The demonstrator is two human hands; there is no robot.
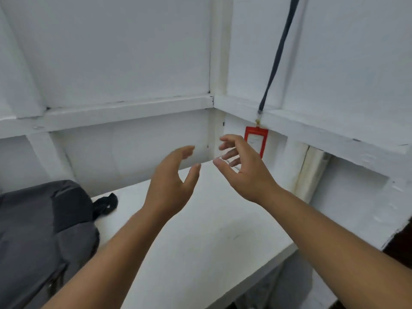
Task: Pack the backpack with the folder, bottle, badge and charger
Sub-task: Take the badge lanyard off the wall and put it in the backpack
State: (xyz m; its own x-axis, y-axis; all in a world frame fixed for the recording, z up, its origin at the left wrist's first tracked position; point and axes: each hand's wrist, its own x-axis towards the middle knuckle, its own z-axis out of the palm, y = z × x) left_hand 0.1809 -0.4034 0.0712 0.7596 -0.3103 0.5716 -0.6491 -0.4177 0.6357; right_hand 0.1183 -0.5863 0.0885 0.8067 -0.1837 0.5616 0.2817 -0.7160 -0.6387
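Filling the back of the view is the white panelled wall [111, 52], and the white tabletop [200, 230] runs below it. On the left part of the tabletop lies the grey backpack [40, 230], with a black strap [107, 202] beside it. Both hands are raised over the tabletop and hold nothing: the left hand [171, 175] and the right hand [243, 170] have fingers spread and loosely bent, palms facing each other. The red badge [256, 137] hangs on a dark lanyard [278, 52] against the right wall, just behind the right hand.
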